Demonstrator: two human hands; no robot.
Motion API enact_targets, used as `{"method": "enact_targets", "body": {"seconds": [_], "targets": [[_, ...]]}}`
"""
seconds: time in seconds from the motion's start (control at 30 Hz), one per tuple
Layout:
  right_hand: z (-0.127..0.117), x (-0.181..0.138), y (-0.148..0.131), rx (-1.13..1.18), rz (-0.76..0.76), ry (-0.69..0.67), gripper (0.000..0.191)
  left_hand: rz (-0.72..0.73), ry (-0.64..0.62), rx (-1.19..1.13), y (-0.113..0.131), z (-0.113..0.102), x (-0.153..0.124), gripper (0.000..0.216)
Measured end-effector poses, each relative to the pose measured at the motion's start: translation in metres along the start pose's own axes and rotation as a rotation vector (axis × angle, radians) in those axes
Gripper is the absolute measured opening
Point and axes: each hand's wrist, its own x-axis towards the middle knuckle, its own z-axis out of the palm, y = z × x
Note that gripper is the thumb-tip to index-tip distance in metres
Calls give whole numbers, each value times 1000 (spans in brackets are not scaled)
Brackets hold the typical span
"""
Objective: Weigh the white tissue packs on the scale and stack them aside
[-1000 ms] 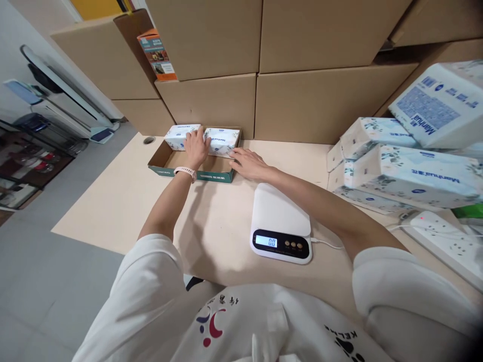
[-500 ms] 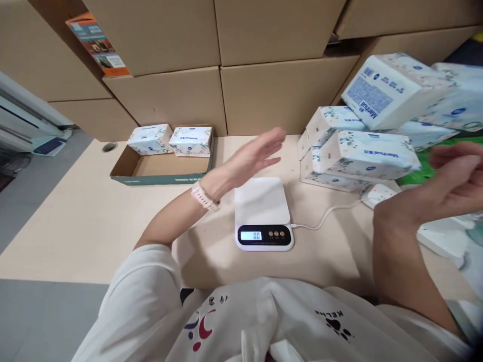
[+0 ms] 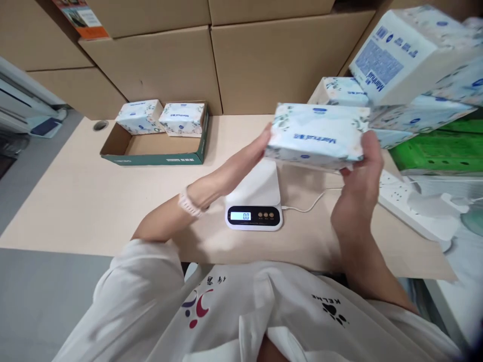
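A pack of tissues (image 3: 319, 131) with a pale blue floral wrapper is held up between both my hands, above and to the right of the white kitchen scale (image 3: 253, 193). The fingers of my left hand (image 3: 249, 158) press against its left end, their tips partly hidden behind it. At the other end my right hand (image 3: 356, 188) grips the pack, thumb on the near side. The scale's display (image 3: 240, 216) reads 0.0, and nothing lies on its plate. A shallow green-edged cardboard tray (image 3: 151, 160) to the left contains two tissue packs (image 3: 181, 119).
More tissue packs (image 3: 402, 55) are piled at the back right, beside a green crate (image 3: 433, 153). A white power strip (image 3: 405, 203) lies at the right, and a cable (image 3: 309, 207) runs to the scale. Stacked cardboard boxes (image 3: 275, 70) form a wall behind the table.
Both hands have closed on a tissue pack from the right-hand pile and lifted it. My right hand has moved left with it. The view has shifted slightly.
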Motion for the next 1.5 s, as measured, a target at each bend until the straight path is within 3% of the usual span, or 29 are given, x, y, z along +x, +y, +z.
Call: {"method": "enact_targets", "body": {"seconds": [0.1, 0.2, 0.37, 0.5, 0.6, 0.73, 0.83, 1.0, 1.2, 1.33, 1.5], "targets": [[24, -21, -37, 148, 37, -102, 63, -71, 107, 41, 13, -5, -66, 73], [39, -33, -45, 175, 76, -218, 64, -104, 191, 48, 1, -3, -102, 71], [44, -43, -40, 143, 176, -284, 62, -99, 241, 25, -36, -9, -117, 69], [46, -43, -34, 163, 238, -290, 62, -148, 237, 75, -41, -21, -122, 66], [48, -40, -25, 206, 170, -125, 60, -73, 331, 223, -38, -33, -122, 63], [50, -34, -18, 216, 138, 262, 53, 240, 704, 476, -48, -46, -116, 54], [50, -32, -16, 240, 212, 388, 55, 292, 864, 436, -64, -46, -116, 52], [54, -31, -15, 281, 310, 410, 56, 237, 835, 363, -76, -41, -122, 52], [53, -27, -10, 461, 382, 482, 47, 83, 670, 139, -68, -43, -122, 59], [47, -21, -11, 515, 463, 476, 57, -36, 571, 40, -60, -45, -121, 72], [38, -16, -13, 596, 586, 415, 60, -42, 537, -8, -59, -47, -120, 74]]}}
